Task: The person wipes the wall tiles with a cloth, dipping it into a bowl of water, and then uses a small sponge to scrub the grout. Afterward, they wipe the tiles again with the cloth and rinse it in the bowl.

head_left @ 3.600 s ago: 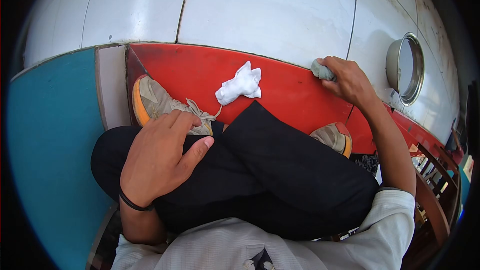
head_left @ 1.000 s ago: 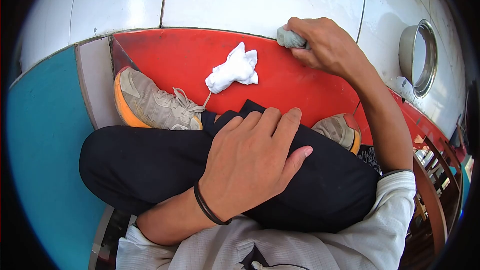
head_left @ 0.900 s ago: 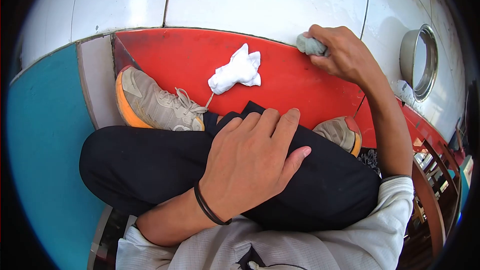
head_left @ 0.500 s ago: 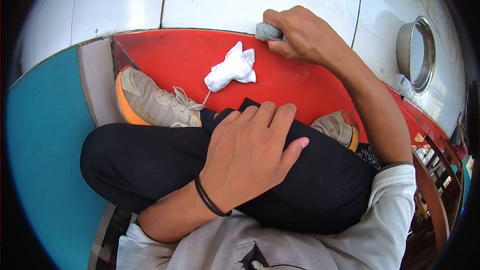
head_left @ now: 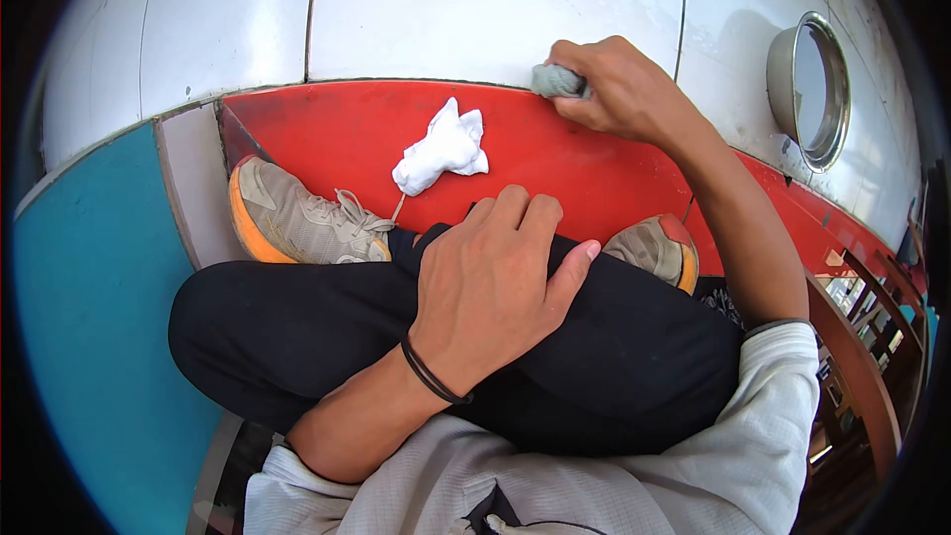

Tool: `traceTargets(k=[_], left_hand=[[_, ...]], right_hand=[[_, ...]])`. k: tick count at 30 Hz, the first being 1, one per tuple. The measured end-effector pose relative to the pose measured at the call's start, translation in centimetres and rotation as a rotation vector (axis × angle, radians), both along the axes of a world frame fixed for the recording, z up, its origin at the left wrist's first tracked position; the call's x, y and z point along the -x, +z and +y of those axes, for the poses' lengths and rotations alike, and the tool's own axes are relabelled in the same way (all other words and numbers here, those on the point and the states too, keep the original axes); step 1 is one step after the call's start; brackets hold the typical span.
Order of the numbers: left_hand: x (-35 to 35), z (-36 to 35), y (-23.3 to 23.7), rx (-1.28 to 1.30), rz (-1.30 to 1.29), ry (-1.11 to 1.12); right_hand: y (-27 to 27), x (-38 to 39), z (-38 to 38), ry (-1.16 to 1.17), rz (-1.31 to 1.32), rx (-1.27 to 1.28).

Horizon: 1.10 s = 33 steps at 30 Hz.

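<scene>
My right hand [head_left: 619,91] grips a small grey-green scouring pad [head_left: 555,81] and presses it where the white tiled wall [head_left: 475,0] meets the red ledge [head_left: 555,163]. A crumpled white cloth [head_left: 440,149] lies on the red ledge, left of that hand and apart from it. My left hand [head_left: 490,292] rests flat on my crossed legs in black trousers [head_left: 307,332], fingers apart, holding nothing.
My grey-and-orange shoes [head_left: 297,223] [head_left: 656,248] rest on the red ledge. A round steel bowl [head_left: 810,89] sits at the upper right on the white tiles. A teal surface [head_left: 89,307] lies at the left, and wooden chair frames [head_left: 857,337] stand at the right.
My right hand has rubbed the pad back and forth along the wall-ledge seam, ending slightly right of where it was half a second ago. My left hand moved from my left knee to the middle of my legs.
</scene>
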<state>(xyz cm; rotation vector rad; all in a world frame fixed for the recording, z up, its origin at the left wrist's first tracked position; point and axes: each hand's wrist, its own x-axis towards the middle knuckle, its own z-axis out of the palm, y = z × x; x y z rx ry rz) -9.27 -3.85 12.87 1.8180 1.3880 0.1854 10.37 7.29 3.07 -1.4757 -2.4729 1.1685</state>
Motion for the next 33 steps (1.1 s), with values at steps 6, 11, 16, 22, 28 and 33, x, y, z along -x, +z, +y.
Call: traceTargets(k=[6,11,16,22,28,33], left_hand=[[-0.1,-0.2,-1.3,-0.045,-0.001,0.081],[0.3,-0.2,-1.4,-0.03,0.0,0.116],[-0.1,-0.1,-1.5,-0.024,-0.032,0.096],[-0.4,-0.1,-1.6,-0.05,-0.013,0.093],[-0.2,0.0,-1.8,-0.043,0.023,0.106],[0.2,-0.1,-2.0,-0.062,-0.008,0.141]], right_hand=[[-0.5,2.8,0.7,0.015,0.025,-0.052],[1.3,-2.9,-0.8,-0.107,-0.077,0.076],[1.4,-3.9,-1.0,-0.112,-0.11,0.08],[-0.5,1.3,0.2,0.027,-0.017,-0.05],[-0.2,1.2,-0.4,0.029,-0.041,-0.097],[1.3,-3.8,-1.5,-0.022,-0.137,-0.025]])
